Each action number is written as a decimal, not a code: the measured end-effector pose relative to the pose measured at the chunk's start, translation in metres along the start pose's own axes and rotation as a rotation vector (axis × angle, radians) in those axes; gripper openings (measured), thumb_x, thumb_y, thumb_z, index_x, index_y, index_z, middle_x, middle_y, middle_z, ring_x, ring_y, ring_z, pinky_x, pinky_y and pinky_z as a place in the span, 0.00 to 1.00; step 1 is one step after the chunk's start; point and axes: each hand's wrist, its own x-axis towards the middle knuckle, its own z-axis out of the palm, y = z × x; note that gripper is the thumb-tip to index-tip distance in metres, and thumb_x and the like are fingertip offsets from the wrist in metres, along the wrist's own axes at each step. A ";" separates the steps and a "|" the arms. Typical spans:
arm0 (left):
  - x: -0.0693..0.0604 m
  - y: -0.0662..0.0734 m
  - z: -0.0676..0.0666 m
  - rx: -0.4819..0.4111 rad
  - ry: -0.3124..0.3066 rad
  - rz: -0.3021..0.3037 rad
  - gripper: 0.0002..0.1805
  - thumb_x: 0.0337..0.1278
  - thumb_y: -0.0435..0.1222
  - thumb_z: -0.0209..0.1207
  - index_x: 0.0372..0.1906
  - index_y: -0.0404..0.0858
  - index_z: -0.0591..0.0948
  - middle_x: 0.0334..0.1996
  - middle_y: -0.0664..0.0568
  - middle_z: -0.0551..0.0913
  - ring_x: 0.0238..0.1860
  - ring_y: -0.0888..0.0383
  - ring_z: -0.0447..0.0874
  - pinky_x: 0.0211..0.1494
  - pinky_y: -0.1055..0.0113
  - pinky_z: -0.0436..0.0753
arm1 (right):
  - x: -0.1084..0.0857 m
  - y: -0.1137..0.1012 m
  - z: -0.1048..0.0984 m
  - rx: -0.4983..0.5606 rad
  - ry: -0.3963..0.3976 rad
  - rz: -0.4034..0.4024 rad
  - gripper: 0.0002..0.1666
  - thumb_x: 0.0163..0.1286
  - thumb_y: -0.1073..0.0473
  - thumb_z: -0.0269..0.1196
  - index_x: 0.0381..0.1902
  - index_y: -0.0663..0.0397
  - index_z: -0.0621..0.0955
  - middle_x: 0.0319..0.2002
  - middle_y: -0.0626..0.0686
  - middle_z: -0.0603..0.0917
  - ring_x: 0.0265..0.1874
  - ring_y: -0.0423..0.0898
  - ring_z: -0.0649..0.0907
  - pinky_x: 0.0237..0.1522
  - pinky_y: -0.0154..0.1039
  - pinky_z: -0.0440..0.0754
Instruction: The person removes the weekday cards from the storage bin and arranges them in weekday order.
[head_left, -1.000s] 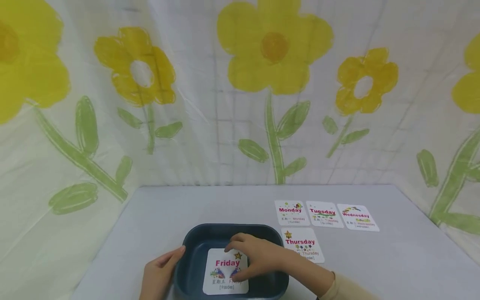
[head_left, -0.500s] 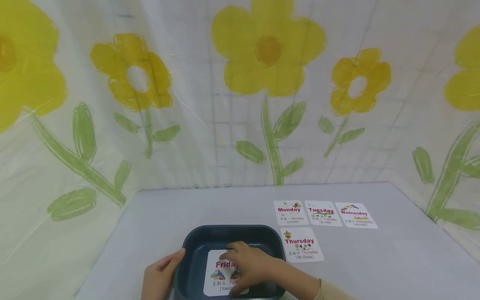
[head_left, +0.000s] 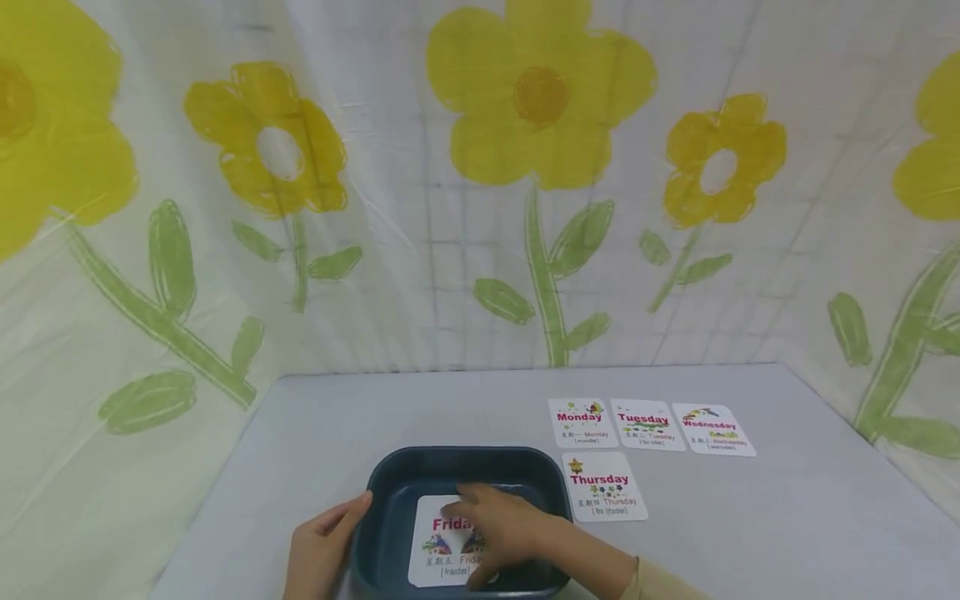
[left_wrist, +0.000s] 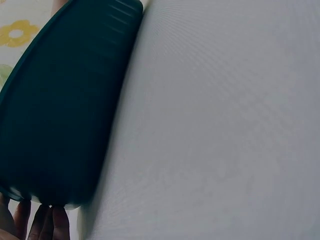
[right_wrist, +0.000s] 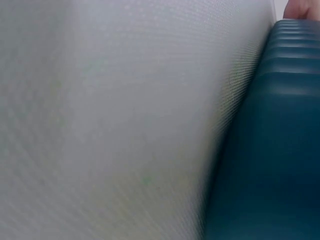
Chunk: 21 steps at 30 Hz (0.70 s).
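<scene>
In the head view my left hand point(head_left: 322, 546) holds the left rim of a dark teal bin point(head_left: 386, 475), and its fingertips point(left_wrist: 60, 215) lie against the outer wall in the left wrist view. Inside the bin a white card point(head_left: 442, 571) reading "Friday" lies face up. My right hand point(head_left: 506, 529) reaches in over the card's right part, fingers and thumb spread apart, hiding some of the print. Whether the fingertips touch the card I cannot tell. The right wrist view shows the bin's ribbed outer wall point(right_wrist: 280, 125).
Right of the bin, cards for Monday point(head_left: 585, 422), Tuesday point(head_left: 648, 425) and Wednesday point(head_left: 714, 429) form a row on the pale table point(head_left: 337, 417). The Thursday card point(head_left: 604, 487) lies below Monday, beside the bin's rim. Behind hangs a flowered curtain point(head_left: 405, 292).
My right hand has shifted slightly left and down over the Friday card, covering more of its print and uncovering the Thursday card's lower part. My left hand has stayed at the bin.
</scene>
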 end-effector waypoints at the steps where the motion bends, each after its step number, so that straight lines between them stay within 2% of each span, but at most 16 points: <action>1: 0.000 0.000 0.000 -0.001 0.001 0.001 0.46 0.40 0.69 0.55 0.48 0.30 0.80 0.50 0.38 0.79 0.59 0.38 0.69 0.58 0.41 0.67 | 0.000 0.000 0.000 0.006 0.007 -0.003 0.48 0.38 0.41 0.76 0.60 0.36 0.71 0.63 0.51 0.69 0.61 0.50 0.70 0.54 0.48 0.75; 8: 0.000 0.000 0.000 0.004 0.009 0.009 0.46 0.40 0.69 0.56 0.48 0.30 0.81 0.49 0.38 0.80 0.59 0.38 0.70 0.57 0.41 0.68 | 0.000 -0.001 -0.002 0.012 0.037 -0.058 0.45 0.38 0.42 0.76 0.58 0.39 0.73 0.58 0.49 0.72 0.54 0.44 0.72 0.48 0.40 0.77; 16: -0.001 0.000 -0.001 0.003 0.017 0.005 0.45 0.40 0.69 0.56 0.47 0.32 0.82 0.49 0.39 0.81 0.54 0.42 0.75 0.53 0.46 0.74 | 0.001 0.000 0.000 -0.041 0.033 -0.081 0.45 0.40 0.40 0.75 0.58 0.38 0.73 0.58 0.50 0.72 0.55 0.46 0.72 0.49 0.41 0.78; 21: -0.001 0.000 -0.001 0.001 0.025 -0.003 0.44 0.40 0.69 0.57 0.46 0.32 0.82 0.48 0.40 0.81 0.49 0.47 0.78 0.44 0.59 0.78 | 0.001 -0.002 -0.002 -0.056 0.010 -0.077 0.45 0.41 0.40 0.74 0.59 0.38 0.73 0.58 0.50 0.72 0.57 0.47 0.72 0.50 0.42 0.78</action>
